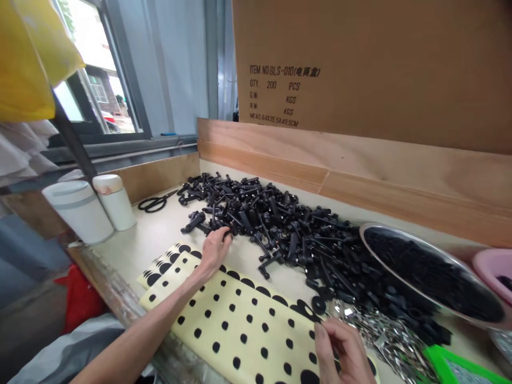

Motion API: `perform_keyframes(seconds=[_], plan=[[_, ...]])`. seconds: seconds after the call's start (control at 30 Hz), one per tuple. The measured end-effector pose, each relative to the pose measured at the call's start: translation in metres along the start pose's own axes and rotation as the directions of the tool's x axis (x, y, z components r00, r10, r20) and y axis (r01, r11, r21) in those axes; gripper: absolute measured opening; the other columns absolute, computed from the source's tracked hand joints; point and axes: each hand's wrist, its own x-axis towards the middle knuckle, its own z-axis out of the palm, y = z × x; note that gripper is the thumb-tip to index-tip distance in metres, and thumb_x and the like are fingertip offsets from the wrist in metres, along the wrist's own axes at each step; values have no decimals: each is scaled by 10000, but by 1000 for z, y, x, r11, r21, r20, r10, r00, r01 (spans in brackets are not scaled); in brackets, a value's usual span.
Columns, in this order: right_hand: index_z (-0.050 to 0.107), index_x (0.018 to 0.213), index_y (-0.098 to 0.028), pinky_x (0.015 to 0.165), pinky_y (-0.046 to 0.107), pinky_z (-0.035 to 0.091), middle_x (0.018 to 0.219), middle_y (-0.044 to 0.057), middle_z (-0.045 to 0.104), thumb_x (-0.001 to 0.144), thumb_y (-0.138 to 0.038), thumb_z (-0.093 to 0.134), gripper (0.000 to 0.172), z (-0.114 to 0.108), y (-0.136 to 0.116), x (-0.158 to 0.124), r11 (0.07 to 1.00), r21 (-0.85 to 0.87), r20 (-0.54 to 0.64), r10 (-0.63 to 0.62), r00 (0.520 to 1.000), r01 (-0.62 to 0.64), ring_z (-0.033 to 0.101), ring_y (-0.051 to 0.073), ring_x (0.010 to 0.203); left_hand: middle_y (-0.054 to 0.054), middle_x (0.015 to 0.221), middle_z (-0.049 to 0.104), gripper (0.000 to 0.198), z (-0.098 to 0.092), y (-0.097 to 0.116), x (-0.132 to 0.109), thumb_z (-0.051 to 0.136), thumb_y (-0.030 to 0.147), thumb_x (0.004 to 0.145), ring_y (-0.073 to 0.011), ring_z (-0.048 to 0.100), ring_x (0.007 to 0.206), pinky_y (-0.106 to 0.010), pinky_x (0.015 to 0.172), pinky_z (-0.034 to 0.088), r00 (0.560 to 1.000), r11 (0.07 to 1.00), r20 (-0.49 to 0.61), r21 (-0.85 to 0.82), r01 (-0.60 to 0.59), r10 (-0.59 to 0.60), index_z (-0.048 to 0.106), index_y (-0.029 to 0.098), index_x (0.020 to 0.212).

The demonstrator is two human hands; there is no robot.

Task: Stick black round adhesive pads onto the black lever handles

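Note:
My left hand [216, 246] reaches to the near edge of a large pile of black plastic parts [276, 218], its fingers curled on a dark piece. Under that forearm lie pale yellow sheets [236, 298] with rows of black dots and half-rounds. At the lower right, my right hand [342, 349] is over the sheets' right end, thumb and fingertips close together; what they hold, if anything, is too small to name. Small silvery metal pieces [396, 338] are heaped just right of it.
Black scissors [156, 202], a white cup [80, 210] and a white bottle [116, 202] stand or lie at the left. A metal bowl [430, 314] of black pieces, a pink bowl [486, 266] and a green tray [442, 360] are right. A wooden board [344, 186] borders the back.

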Motion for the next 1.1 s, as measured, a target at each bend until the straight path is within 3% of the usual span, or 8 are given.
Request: perform_keyframes(seconds=[0.17, 0.33, 0.47, 0.57, 0.67, 0.8, 0.97, 1.1], plan=[[604, 901, -207, 744, 319, 453, 919, 54, 602, 826, -469, 619, 273, 4, -3, 0, 964, 101, 169, 226, 959, -245, 556, 211, 857, -30, 947, 704, 279, -22, 16, -37, 510, 327, 887, -177, 623, 732, -270, 635, 472, 974, 982, 189, -164, -97, 128, 655, 223, 1101], [477, 1211, -234, 764, 348, 501, 1145, 96, 576, 828, -446, 636, 465, 5, 2, 4, 909, 154, 388, 306, 870, -388, 578, 216, 930, -45, 953, 686, 172, -24, 35, -62, 606, 201, 833, -176, 623, 869, -272, 783, 460, 777, 884, 468, -402, -237, 421, 711, 198, 970], [403, 1294, -240, 744, 344, 526, 1110, 98, 606, 820, -396, 655, 559, 5, 0, 7, 840, 290, 512, 268, 816, -458, 602, 218, 946, -20, 872, 657, 149, -18, 54, -79, 680, 172, 775, -135, 578, 752, -234, 681, 440, 709, 792, 608, -599, 116, 356, 707, 191, 920], [410, 1270, -231, 702, 317, 527, 967, 56, 646, 782, -377, 685, 579, 10, -9, 4, 780, 388, 475, 288, 832, -491, 618, 194, 851, -20, 898, 648, 230, -3, 68, -97, 716, 197, 755, -122, 561, 753, -234, 700, 445, 783, 492, 611, -719, 491, 112, 677, 188, 981], [426, 1239, -228, 715, 306, 520, 877, 27, 648, 797, -332, 673, 517, 13, -13, -3, 798, 389, 398, 304, 865, -460, 623, 178, 816, -36, 862, 656, 256, 17, 78, -121, 751, 256, 737, -135, 579, 770, -258, 753, 450, 710, 229, 698, -679, 698, -96, 670, 156, 958], [430, 1249, -222, 722, 322, 527, 918, 49, 651, 832, -313, 639, 475, 10, -9, -9, 876, 273, 337, 300, 892, -398, 635, 181, 820, -54, 855, 681, 304, 28, 85, -142, 789, 260, 694, -173, 613, 819, -289, 802, 446, 618, 184, 770, -592, 785, -161, 676, 143, 951], [485, 1221, -212, 699, 319, 528, 968, 70, 659, 818, -344, 654, 456, 4, -7, -6, 910, 191, 296, 303, 906, -367, 639, 190, 831, -95, 875, 703, 330, 15, 89, -138, 780, 180, 703, -172, 627, 817, -312, 856, 442, 528, 194, 849, -520, 832, 9, 693, 113, 1015], [612, 946, -196, 598, 261, 481, 727, 1, 632, 784, -414, 688, 282, -5, -11, 4, 867, 233, 228, 391, 892, -440, 570, 137, 615, -109, 950, 701, 323, 12, 85, -127, 747, 165, 743, -158, 624, 788, -307, 796, 474, 554, 177, 832, -543, 821, -17, 686, 127, 1058]])
